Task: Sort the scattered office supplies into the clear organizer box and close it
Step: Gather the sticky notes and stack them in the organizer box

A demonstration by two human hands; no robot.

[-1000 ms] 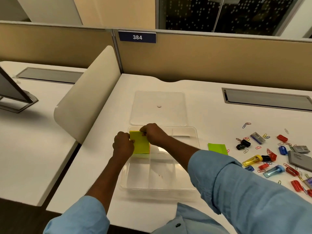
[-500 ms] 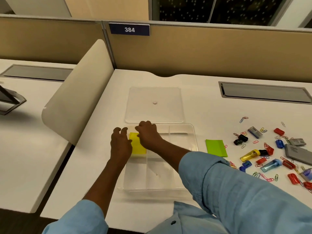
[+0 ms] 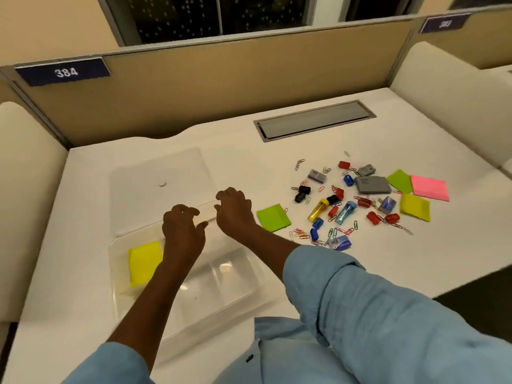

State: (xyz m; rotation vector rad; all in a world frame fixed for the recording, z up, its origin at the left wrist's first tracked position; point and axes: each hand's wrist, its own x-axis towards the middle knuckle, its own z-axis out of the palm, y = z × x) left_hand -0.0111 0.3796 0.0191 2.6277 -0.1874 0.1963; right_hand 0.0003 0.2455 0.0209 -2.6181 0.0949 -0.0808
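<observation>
The clear organizer box (image 3: 250,275) sits on the white desk in front of me, with a yellow sticky-note pad (image 3: 144,261) lying in its left compartment. Its clear lid (image 3: 158,189) lies flat just behind it. My left hand (image 3: 182,231) hovers over the box's far edge, fingers loosely curled and holding nothing. My right hand (image 3: 234,212) hangs beside it, also empty, near a green sticky pad (image 3: 273,217). Scattered to the right are paper clips (image 3: 300,234), binder clips (image 3: 300,194), a yellow highlighter (image 3: 320,209) and a blue one (image 3: 345,213).
More sticky pads lie at the far right: green (image 3: 400,180), pink (image 3: 429,187), yellow (image 3: 415,207). A grey case (image 3: 371,184) sits among the clips. A cable hatch (image 3: 315,120) is set in the desk behind. Cream dividers (image 3: 448,87) flank the desk.
Both hands let go of the yellow pad, which now lies in the box's left compartment, and lifted away rightward. My head turned right, bringing the scattered supplies into view.
</observation>
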